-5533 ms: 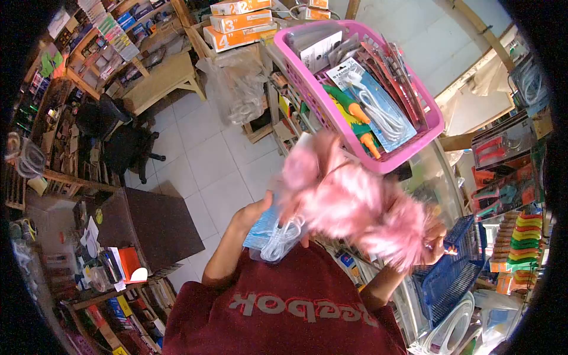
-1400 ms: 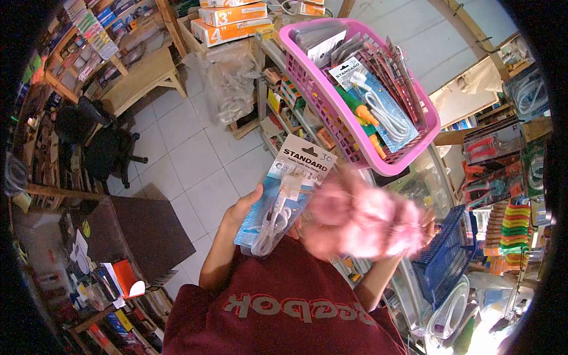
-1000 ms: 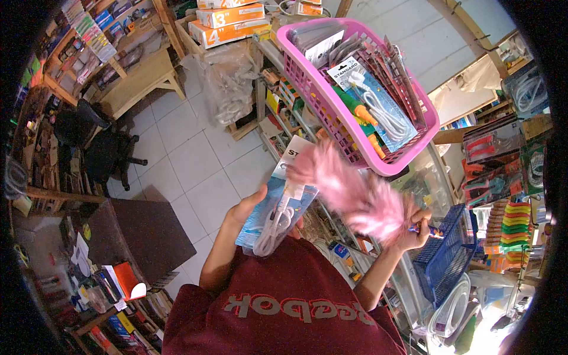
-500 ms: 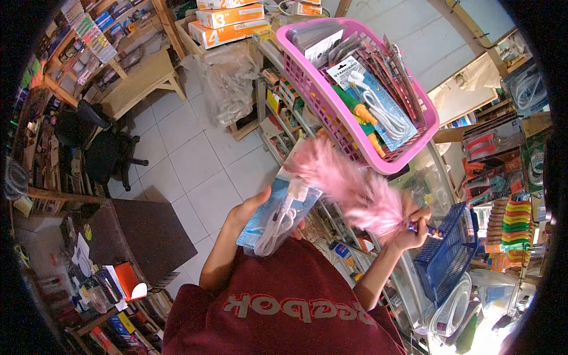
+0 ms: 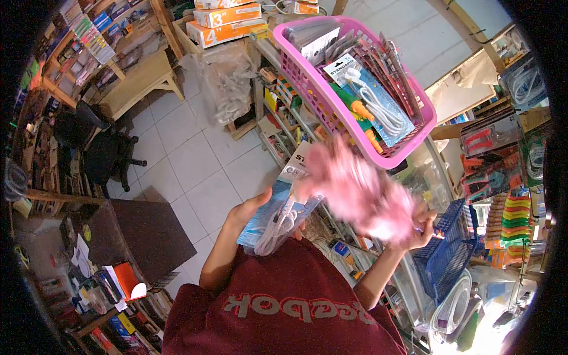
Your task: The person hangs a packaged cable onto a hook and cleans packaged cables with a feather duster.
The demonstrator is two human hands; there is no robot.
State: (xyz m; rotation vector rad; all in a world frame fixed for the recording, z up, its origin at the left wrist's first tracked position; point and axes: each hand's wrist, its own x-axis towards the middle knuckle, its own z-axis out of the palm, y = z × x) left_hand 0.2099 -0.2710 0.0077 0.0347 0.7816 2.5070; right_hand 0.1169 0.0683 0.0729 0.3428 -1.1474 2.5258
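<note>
My left hand [image 5: 251,208] is closed around a plastic packet with a white cable [image 5: 277,229] on blue backing, tilted in front of my chest. In my right hand [image 5: 419,229] is the handle of a pink fluffy duster [image 5: 367,195], smeared by motion. The duster's far end overlaps the packet's upper right edge; whether it presses on it I cannot tell. Above the duster stands a pink plastic basket [image 5: 387,161] holding a similar cable packet [image 5: 378,103], green-and-orange tools [image 5: 354,109] and several other packaged items.
A blue plastic basket [image 5: 444,254] is at the right, near hanging packaged tools [image 5: 491,142]. Glass shelving [image 5: 284,127] runs below the pink basket. To the left are a dark brown table [image 5: 148,236], a black chair [image 5: 109,148] and a wooden bench [image 5: 139,86]. Orange-and-white boxes [image 5: 228,32] are stacked at the back.
The duster's fluffy head has shifted slightly right and down, uncovering more of the packet's top card. My left hand and its packet have barely moved.
</note>
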